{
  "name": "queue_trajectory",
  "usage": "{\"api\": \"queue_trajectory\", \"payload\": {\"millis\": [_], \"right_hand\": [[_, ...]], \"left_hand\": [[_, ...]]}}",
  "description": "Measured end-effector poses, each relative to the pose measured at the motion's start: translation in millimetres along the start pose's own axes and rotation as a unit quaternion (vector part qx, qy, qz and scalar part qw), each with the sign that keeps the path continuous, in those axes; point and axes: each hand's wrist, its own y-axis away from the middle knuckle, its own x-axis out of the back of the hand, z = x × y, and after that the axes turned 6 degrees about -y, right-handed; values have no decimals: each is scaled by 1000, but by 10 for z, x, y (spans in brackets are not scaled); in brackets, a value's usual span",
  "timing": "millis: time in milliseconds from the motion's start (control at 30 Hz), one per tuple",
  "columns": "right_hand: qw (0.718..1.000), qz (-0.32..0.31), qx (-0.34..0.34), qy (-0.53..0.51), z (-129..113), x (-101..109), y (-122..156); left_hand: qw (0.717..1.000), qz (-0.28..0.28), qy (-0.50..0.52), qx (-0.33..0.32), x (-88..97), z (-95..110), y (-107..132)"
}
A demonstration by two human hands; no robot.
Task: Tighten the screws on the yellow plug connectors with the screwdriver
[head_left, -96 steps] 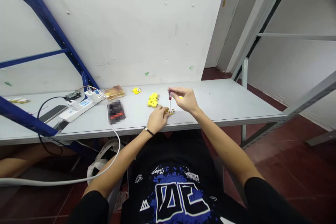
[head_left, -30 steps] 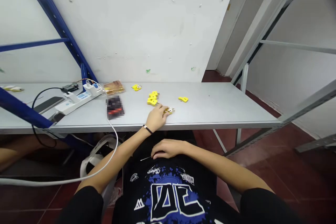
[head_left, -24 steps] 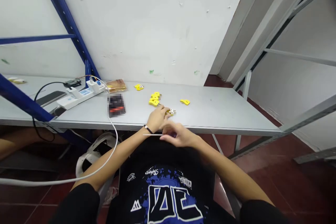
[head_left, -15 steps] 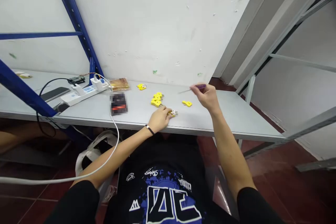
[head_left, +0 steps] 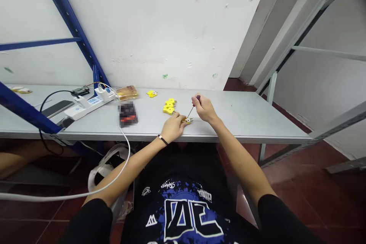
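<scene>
My left hand [head_left: 173, 126] rests on the grey table [head_left: 243, 116] near its front edge, fingers closed on a small yellow connector [head_left: 187, 120] with metal pins. My right hand [head_left: 204, 108] is just right of it, pinching a thin screwdriver [head_left: 193, 107] with a dark red handle. The tool slants down and its tip meets the connector. Two or three more yellow connectors [head_left: 169, 106] lie in a cluster just behind my left hand, and a single one [head_left: 151, 93] lies farther back.
A white power strip [head_left: 85, 106] with plugged cables, a phone [head_left: 57, 108] and a black box [head_left: 127, 114] lie on the left. A white cable [head_left: 122, 160] hangs off the front edge. Blue rack struts [head_left: 71, 26] stand left, a grey rack frame [head_left: 328, 122] right.
My right hand dropped to my lap, came back up over the table with the screwdriver, and now has its tip on the connector. My left hand stayed put. The camera shifted slightly.
</scene>
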Motion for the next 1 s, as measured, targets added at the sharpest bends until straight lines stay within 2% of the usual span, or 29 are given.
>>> {"api": "queue_trajectory", "payload": {"millis": [367,533,633,767,900,1000], "right_hand": [[1000,-15,3,15,-22,-32,16],[999,36,40,-2,-80,-60,18],[996,57,18,-62,-98,-53,18],[994,18,-9,-107,-73,-1,21],[992,-47,28,-117,-65,31,28],[995,-36,60,-75,-118,9,33]], "left_hand": [[1000,-3,-9,1,-5,-11,-4],[1000,1,-5,1,-9,-17,-6],[1000,0,-5,2,-12,-19,-10],[1000,-2,-11,0,-8,-14,-13],[1000,-1,-10,1,5,-9,-8],[1000,-1,-8,0,10,-13,-3]]}}
